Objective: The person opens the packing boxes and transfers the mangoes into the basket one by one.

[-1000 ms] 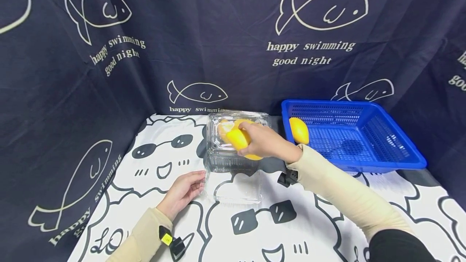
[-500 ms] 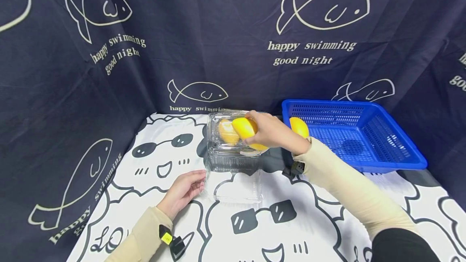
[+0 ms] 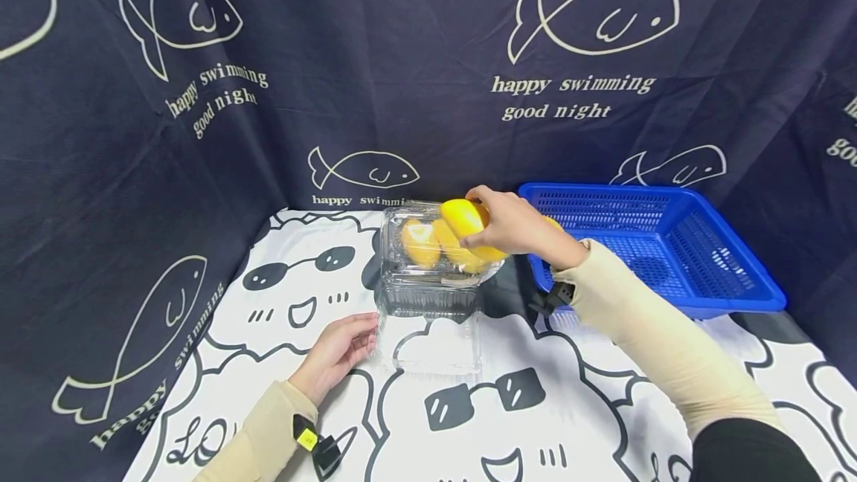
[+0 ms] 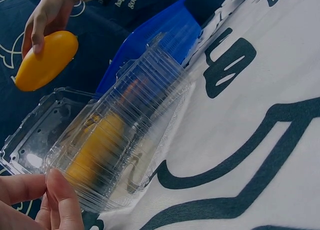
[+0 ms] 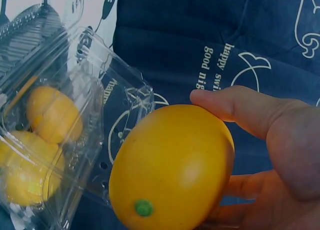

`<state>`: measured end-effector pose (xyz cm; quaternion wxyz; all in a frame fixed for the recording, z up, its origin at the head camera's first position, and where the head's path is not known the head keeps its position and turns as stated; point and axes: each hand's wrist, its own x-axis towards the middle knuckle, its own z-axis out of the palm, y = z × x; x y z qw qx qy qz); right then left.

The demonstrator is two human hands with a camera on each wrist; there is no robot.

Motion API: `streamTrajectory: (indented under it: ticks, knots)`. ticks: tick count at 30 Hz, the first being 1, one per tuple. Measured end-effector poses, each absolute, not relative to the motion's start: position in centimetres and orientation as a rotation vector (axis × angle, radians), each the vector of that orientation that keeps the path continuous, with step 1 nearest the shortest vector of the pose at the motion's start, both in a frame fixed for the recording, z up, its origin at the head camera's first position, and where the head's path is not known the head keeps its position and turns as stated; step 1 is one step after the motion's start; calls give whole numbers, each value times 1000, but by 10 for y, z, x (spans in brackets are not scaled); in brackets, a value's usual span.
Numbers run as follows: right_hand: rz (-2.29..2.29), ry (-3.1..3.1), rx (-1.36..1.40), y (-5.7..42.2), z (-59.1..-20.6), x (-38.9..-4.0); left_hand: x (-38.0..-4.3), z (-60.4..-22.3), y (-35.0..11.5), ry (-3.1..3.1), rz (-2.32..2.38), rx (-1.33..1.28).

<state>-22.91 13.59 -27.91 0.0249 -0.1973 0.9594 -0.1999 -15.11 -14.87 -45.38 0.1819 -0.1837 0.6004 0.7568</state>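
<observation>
In the head view my right hand (image 3: pixel 518 223) holds a yellow mango (image 3: pixel 463 217) above the far part of a clear plastic clamshell box (image 3: pixel 402 270). The right wrist view shows this mango's green stem end, with the thumb on top and fingers beneath. Several mangoes (image 5: pixel 54 115) lie inside the box, behind clear plastic. With thumb and fingertips, my left hand (image 4: pixel 42 202) pinches the box's near edge in the left wrist view. The front part of the box, nearer me, is see-through and hard to make out in the head view.
A blue perforated basket (image 3: pixel 723 244) stands to the right of the box. One mango (image 3: pixel 553 222) shows at its left side, mostly hidden by my right hand. A dark fish-print cloth (image 3: pixel 428 95) hangs behind, and a white cartoon-print cloth (image 3: pixel 556 430) covers the table.
My right hand has moved up and right with the mango, from over the middle of the box to its right side. Mangoes in the box show more. My left hand has stayed put.
</observation>
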Motion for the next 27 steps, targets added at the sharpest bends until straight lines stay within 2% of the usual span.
streamTrajectory:
  ticks: [27]
  knots:
    - [-674, 2992, -418, 172, -265, -246, -149, -455, -149, 1691, 2148, -498]
